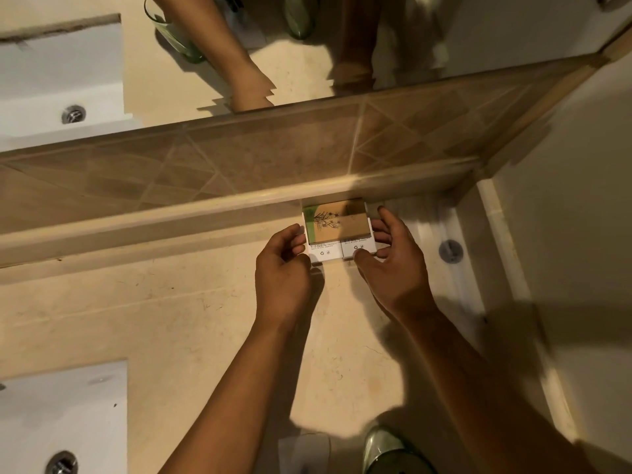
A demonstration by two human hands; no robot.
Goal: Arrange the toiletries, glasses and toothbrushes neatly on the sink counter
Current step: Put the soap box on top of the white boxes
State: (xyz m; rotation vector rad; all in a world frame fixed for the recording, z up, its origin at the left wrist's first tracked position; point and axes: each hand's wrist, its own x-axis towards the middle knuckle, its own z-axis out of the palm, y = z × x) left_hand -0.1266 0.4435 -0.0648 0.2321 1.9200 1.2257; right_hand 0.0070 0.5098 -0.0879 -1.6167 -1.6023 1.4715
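Two small white-and-tan toiletry boxes [337,234] with a plant drawing stand side by side on the beige counter [171,319], pushed against the tiled backsplash ledge. My left hand [282,268] grips the left box's side and my right hand [393,261] grips the right box's side, pressing them together. A green glass [386,449] stands at the counter's near edge, partly under my right forearm.
A white sink basin [61,415] with a metal drain [61,463] lies at the lower left. The mirror [307,46] above the brown tile band reflects my arm and green glasses. A round metal fitting [450,250] sits by the right wall.
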